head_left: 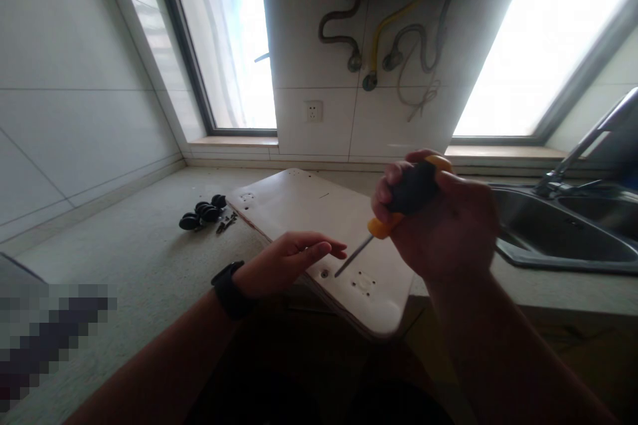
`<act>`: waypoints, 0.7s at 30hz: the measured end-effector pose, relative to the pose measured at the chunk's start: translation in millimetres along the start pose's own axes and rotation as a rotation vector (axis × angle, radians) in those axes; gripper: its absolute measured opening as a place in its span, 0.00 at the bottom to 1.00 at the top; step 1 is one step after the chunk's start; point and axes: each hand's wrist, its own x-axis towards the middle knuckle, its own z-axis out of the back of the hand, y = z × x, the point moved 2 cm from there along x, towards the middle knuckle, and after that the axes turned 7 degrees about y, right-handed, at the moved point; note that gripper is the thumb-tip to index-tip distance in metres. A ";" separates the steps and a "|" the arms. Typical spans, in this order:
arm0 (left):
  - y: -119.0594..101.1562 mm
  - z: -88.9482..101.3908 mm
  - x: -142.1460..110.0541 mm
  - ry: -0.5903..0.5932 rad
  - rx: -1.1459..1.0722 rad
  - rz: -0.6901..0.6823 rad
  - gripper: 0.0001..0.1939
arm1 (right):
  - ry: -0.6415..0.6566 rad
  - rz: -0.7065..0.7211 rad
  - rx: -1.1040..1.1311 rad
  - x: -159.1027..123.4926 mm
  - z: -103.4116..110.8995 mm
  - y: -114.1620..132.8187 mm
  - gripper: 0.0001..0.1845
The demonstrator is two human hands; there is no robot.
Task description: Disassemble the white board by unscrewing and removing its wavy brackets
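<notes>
My right hand (448,226) is wrapped round the black and yellow handle of a screwdriver (383,227). Its metal shaft slants down to the left, with the tip close to a small round hole or fitting (324,273) in a white board (309,206); contact there I cannot tell. My left hand (294,255), with a black watch on its wrist, reaches over the board's near edge, fingers stretched out and holding nothing visible. Near the rounded front corner, the board has a pattern of small holes (363,283). A similar pattern (246,197) sits at its far left corner.
Several black casters (203,212) and small screws (226,222) lie on the countertop (164,279) left of the board. To the right is a steel sink (563,226) with a faucet (558,179). Pipes (379,33) and a socket (314,111) are on the back wall.
</notes>
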 end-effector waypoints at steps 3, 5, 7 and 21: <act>5.5 1.3 0.1 0.005 0.003 0.030 0.18 | 0.056 -0.036 -0.056 17.2 -9.8 -25.7 0.11; 10.7 2.4 0.4 0.015 -0.043 0.048 0.18 | 0.106 -0.048 -0.085 23.0 -14.2 -36.6 0.11; 15.0 3.2 1.0 0.025 -0.100 0.053 0.18 | 0.139 -0.050 -0.093 26.1 -17.3 -42.9 0.10; 17.4 4.5 1.4 0.053 -0.128 0.060 0.18 | 0.280 -0.122 -0.112 32.8 -30.1 -46.8 0.10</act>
